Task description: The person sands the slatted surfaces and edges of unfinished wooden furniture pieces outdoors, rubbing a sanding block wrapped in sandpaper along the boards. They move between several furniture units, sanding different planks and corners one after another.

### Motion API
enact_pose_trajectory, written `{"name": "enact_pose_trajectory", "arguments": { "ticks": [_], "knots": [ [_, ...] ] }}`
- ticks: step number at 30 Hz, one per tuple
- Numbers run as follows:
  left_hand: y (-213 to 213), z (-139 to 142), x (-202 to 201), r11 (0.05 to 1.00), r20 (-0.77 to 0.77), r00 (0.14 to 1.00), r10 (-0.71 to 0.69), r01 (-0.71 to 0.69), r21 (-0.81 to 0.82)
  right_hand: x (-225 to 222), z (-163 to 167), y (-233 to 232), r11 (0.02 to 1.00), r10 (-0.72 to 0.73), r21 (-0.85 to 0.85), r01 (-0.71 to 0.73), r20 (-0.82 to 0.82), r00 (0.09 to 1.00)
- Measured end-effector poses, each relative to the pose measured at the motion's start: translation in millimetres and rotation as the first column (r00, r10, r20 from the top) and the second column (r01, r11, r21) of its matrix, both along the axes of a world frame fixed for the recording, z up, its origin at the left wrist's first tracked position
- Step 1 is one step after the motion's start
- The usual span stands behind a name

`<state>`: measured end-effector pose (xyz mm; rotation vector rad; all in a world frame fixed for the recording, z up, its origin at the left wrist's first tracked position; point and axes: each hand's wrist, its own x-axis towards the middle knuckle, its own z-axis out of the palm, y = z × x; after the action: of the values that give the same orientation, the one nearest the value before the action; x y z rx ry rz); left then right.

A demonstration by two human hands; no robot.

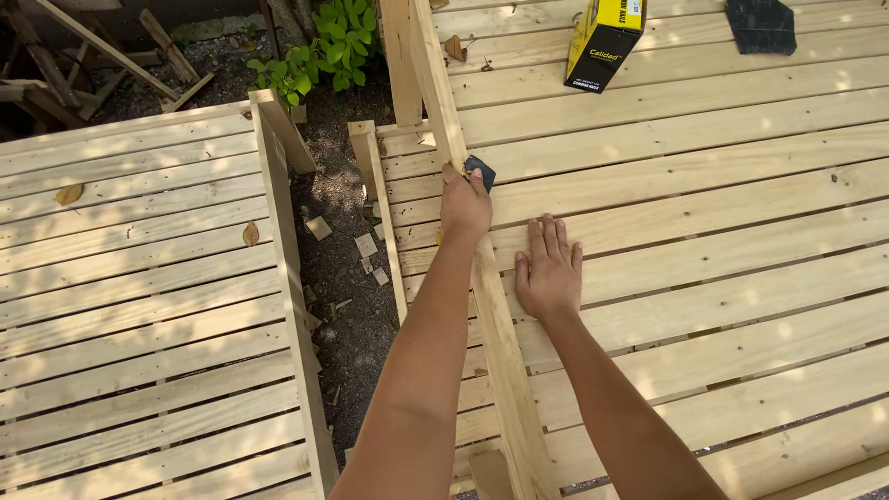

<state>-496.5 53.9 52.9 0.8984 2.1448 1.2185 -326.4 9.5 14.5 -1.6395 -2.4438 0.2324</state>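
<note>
Left hand (pixel 465 206) clenched around a small dark sanding pad (pixel 480 170), pressed against a long pale wooden rail (pixel 463 185).

Right hand (pixel 548 270) released, spread flat, palm down on the pale slatted wooden panel (pixel 704 185) just beside that rail, apparently to steady it. Pad at the rail's right face, near the panel's upper left corner, seemingly held for rubbing along the grain. Farther up the slats: a yellow and black cardboard box (pixel 602 42) and a dark sheet of abrasive paper (pixel 761 25), well apart from both hands. Across a strip of bare soil (pixel 338 268) scattered with wood offcuts, a second slatted wooden panel (pixel 139 306); green leafy plant (pixel 324 46) beyond.
</note>
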Motion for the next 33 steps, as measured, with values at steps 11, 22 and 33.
{"name": "enact_pose_trajectory", "arguments": {
  "ticks": [11, 22, 33],
  "knots": [
    [0, -10, -6, 0.995, 0.149, 0.985, -0.092, 0.084, 0.055, 12, -9, -8, 0.999, -0.016, 0.035, 0.014, 0.030, 0.999],
    [-142, -52, 76, 0.955, 0.151, 0.954, -0.260, 0.277, -0.105, 12, -8, -6, 1.000, -0.029, 0.000, 0.029, 0.031, 0.999],
    [-87, -39, 47, 0.928, 0.149, 0.977, -0.152, 0.193, -0.317, 14, -5, -19, 0.998, -0.057, -0.024, 0.057, 0.027, 0.998]
  ]
}}
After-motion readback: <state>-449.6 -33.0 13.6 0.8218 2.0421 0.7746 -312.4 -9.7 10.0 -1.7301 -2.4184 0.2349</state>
